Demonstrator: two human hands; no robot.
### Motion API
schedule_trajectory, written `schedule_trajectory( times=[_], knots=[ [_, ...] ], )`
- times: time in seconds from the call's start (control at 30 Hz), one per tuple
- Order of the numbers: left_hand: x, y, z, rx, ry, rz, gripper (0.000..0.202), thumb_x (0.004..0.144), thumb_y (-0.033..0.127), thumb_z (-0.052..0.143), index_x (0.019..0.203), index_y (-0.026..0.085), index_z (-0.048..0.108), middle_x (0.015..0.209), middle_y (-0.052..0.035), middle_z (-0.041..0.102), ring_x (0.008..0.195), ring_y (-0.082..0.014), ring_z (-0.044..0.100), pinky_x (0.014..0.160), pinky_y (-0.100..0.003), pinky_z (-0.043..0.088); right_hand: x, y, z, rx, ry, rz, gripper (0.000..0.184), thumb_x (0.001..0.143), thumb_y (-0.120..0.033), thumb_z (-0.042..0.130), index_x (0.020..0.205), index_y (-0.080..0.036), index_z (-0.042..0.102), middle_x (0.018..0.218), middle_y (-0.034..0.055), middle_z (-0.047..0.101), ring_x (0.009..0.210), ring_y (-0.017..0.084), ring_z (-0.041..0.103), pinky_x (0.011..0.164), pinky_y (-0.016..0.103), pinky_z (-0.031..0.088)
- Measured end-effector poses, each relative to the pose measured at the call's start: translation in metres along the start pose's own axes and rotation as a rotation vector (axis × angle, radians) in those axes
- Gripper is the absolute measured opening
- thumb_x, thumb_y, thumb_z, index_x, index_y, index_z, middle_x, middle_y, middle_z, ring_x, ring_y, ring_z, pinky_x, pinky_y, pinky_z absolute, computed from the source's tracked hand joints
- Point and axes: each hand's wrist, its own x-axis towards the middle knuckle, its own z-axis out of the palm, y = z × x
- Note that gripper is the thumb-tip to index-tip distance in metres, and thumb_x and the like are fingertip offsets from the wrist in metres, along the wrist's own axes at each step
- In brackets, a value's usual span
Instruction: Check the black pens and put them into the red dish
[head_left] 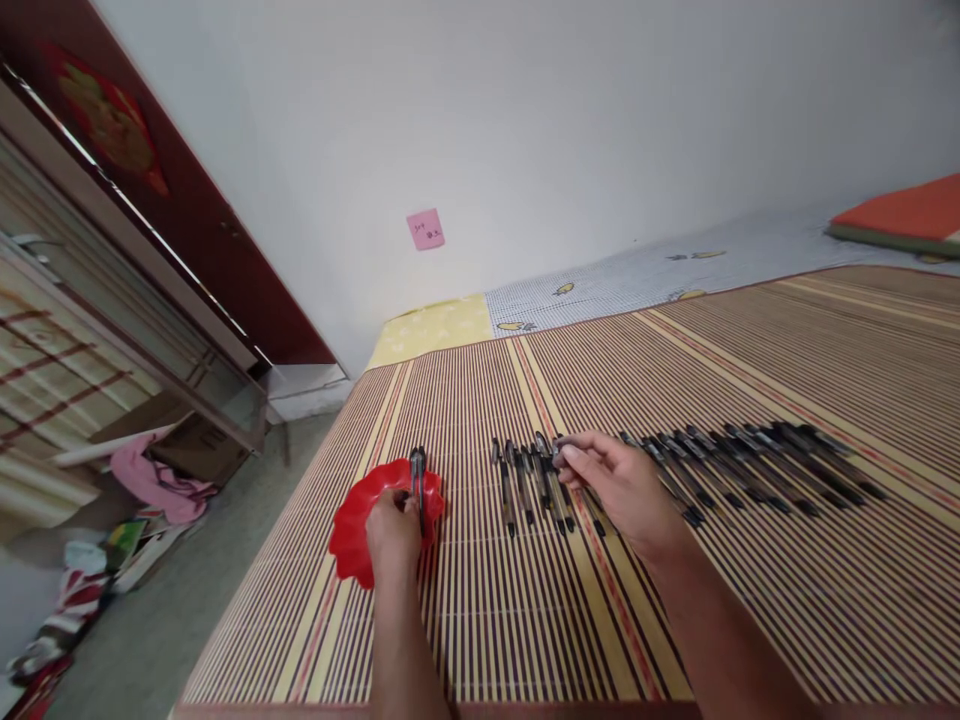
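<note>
A red scalloped dish (349,530) lies on the striped mat. My left hand (394,525) is over it, fingers closed against two black pens (418,480) that lie side by side across its right part; the fingertips are partly hidden. My right hand (611,480) is above a loose row of pens, with thumb and index finger pinched together at the cap end of the nearer group of pens (525,480). What sits between those fingertips is too small to make out. To its right, the row continues with several more black pens (750,465), lying slanted and close together.
The striped mat (480,620) covers the bed, with patterned sheet (600,290) along the wall. A pink note (426,229) is stuck on the wall. An orange folded cloth (904,215) lies at the far right. Left of the bed are floor (240,520) and a cardboard box (199,448).
</note>
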Motion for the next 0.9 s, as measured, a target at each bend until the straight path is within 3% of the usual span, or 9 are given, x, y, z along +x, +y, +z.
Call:
schedule_trajectory(
  times=[0.2, 0.33, 0.43, 0.53, 0.7, 0.8, 0.9],
  knots=[
    [0.002, -0.001, 0.006, -0.025, -0.036, 0.027, 0.027, 0.085, 0.016, 0.058, 0.109, 0.015, 0.072, 0.104, -0.016, 0.076, 0.098, -0.0313, 0.07, 0.081, -0.037, 0.05, 0.001, 0.001, 0.001, -0.004, 0.021, -0.008, 0.036, 0.077, -0.051, 0.069, 0.089, -0.017, 0.068, 0.077, 0.0069, 0.073, 0.065, 0.018, 0.069, 0.06, 0.031, 0.056],
    [0.0, -0.001, 0.0, -0.03, -0.014, 0.008, 0.032, 0.086, 0.018, 0.059, 0.115, 0.013, 0.069, 0.104, -0.0169, 0.076, 0.098, -0.032, 0.07, 0.08, -0.038, 0.05, 0.001, 0.0, 0.001, 0.015, 0.025, 0.001, 0.035, 0.076, -0.05, 0.07, 0.088, -0.017, 0.069, 0.076, 0.0068, 0.073, 0.064, 0.017, 0.068, 0.06, 0.03, 0.056],
    [-0.007, 0.008, -0.006, -0.054, 0.06, 0.005, 0.032, 0.088, 0.025, 0.059, 0.118, 0.014, 0.066, 0.106, -0.016, 0.074, 0.095, -0.0298, 0.07, 0.08, -0.037, 0.05, 0.002, 0.003, -0.002, 0.021, 0.025, 0.001, 0.034, 0.078, -0.049, 0.07, 0.091, -0.017, 0.069, 0.078, 0.0065, 0.073, 0.066, 0.017, 0.068, 0.062, 0.03, 0.056],
    [-0.022, 0.03, -0.003, -0.15, 0.16, 0.111, 0.03, 0.089, 0.03, 0.059, 0.115, 0.014, 0.065, 0.105, -0.0137, 0.073, 0.092, -0.0262, 0.069, 0.081, -0.034, 0.05, 0.003, 0.006, -0.005, 0.01, 0.027, -0.002, 0.033, 0.081, -0.049, 0.068, 0.093, -0.017, 0.069, 0.082, 0.0066, 0.073, 0.069, 0.017, 0.068, 0.064, 0.03, 0.056],
    [-0.052, 0.069, 0.031, -0.164, -0.103, 0.241, 0.018, 0.088, 0.022, 0.059, 0.102, 0.014, 0.067, 0.096, -0.0113, 0.072, 0.086, -0.0223, 0.068, 0.077, -0.03, 0.049, 0.004, 0.008, -0.01, 0.0, 0.039, -0.018, 0.033, 0.082, -0.048, 0.068, 0.095, -0.017, 0.069, 0.082, 0.0066, 0.073, 0.069, 0.017, 0.067, 0.063, 0.029, 0.055],
    [-0.062, 0.078, 0.047, -0.101, -0.203, 0.233, 0.014, 0.082, 0.021, 0.068, 0.093, 0.012, 0.068, 0.088, -0.012, 0.071, 0.081, -0.0238, 0.067, 0.07, -0.03, 0.045, 0.005, 0.006, -0.011, 0.004, 0.051, -0.017, 0.032, 0.082, -0.048, 0.068, 0.095, -0.018, 0.07, 0.083, 0.0069, 0.074, 0.07, 0.017, 0.068, 0.064, 0.029, 0.055],
    [-0.065, 0.081, 0.053, -0.036, -0.261, 0.215, 0.014, 0.08, 0.021, 0.07, 0.091, 0.012, 0.068, 0.088, -0.0141, 0.071, 0.082, -0.0247, 0.067, 0.068, -0.03, 0.042, 0.005, 0.002, -0.011, 0.01, 0.065, -0.014, 0.033, 0.081, -0.048, 0.068, 0.093, -0.018, 0.07, 0.083, 0.007, 0.074, 0.069, 0.017, 0.068, 0.064, 0.029, 0.055]
  ],
)
